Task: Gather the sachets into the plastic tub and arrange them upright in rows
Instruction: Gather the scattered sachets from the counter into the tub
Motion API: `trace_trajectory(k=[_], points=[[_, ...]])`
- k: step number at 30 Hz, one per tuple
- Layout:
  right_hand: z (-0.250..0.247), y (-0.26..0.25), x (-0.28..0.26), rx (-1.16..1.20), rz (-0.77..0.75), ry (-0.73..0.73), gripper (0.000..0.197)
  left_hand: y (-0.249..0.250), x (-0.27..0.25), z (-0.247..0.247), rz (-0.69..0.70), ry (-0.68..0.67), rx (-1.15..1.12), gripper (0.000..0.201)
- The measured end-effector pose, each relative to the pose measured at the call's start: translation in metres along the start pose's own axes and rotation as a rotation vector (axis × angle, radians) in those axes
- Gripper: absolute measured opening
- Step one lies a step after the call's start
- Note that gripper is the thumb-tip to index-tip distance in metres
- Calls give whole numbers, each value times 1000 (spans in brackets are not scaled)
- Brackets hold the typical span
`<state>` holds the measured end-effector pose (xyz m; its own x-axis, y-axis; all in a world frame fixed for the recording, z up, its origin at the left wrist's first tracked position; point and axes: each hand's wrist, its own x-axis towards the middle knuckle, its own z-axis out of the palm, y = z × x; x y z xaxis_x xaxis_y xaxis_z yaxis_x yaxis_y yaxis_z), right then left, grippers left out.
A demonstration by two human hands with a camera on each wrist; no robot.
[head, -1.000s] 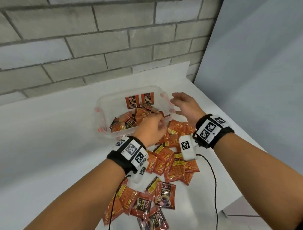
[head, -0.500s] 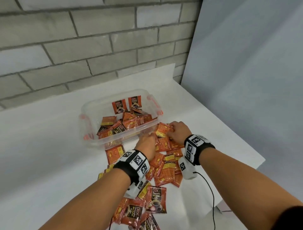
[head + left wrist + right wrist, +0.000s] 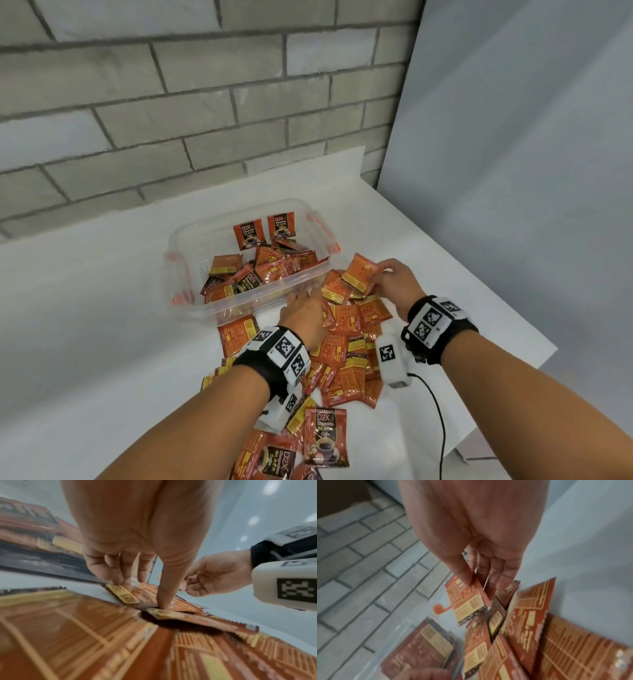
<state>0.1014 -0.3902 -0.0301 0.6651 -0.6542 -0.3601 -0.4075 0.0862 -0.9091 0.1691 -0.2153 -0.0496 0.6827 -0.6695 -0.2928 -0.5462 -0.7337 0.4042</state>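
- Plastic tub [image 3: 310, 222]: clear, rectangular, rounded corners, orange clips on both short ends; stands on the white table [image 3: 85, 308] near the brick wall [image 3: 171, 102]. Bare tabletop lies to its left and behind it.
- Sachets in tub [image 3: 260, 270]: flat glossy orange-red foil packets, mostly lying loose; two stand upright against the far wall.
- Loose sachets [image 3: 346, 353]: overlapping heap on the table, running from the tub's near wall toward the person and close to the table's right edge.
- Right hand [image 3: 394, 284]: thumb and fingers pinching a small fan of sachets [image 3: 359, 274], raised just beside the tub's right near corner; wrist view shows several held together [image 3: 467, 599].
- Left hand [image 3: 303, 308]: fingers extended, relaxed, tips pressing flat sachets on the table [image 3: 123, 593]; grasps nothing.
- Grey panel [image 3: 513, 171]: smooth, closes the right side.
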Motion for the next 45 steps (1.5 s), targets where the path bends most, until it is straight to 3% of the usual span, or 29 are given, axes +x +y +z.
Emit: trace_trajectory(k=[3, 7, 10, 13, 18, 20, 23, 26, 31, 40, 45], points=[[-8, -5, -4, 25, -11, 33, 20, 1, -2, -4, 14, 32, 33, 88], [0, 0, -17, -344, -101, -145, 15, 4, -4, -7, 37, 22, 97, 81], [12, 7, -27, -671, -182, -317, 32, 3, -5, -7, 50, -21, 87, 73], [20, 13, -30, -898, -225, -374, 60, 3, -6, -8, 51, -54, 63, 70], [23, 8, -33, -1054, -196, -450, 60, -2, -6, -7, 49, -39, -22, 60], [24, 7, -35, -1045, -185, -443, 55, -3, -5, -9, 32, -57, -75, 57], [26, 9, -36, -1012, -169, -417, 47, -4, -9, -17, 21, -92, -129, 69], [28, 11, -36, -986, -168, -401, 44, -4, -19, -27, 75, -192, -99, 72], [30, 11, -42, -1070, -222, -419, 60, 0, -41, -18, 119, -330, 108, 73], [33, 11, -41, -985, -237, -352, 43, 4, -42, -10, 127, -264, 205, 71], [18, 9, -42, -636, -169, -330, 33, 4, -42, -10, 146, -245, 205, 79]])
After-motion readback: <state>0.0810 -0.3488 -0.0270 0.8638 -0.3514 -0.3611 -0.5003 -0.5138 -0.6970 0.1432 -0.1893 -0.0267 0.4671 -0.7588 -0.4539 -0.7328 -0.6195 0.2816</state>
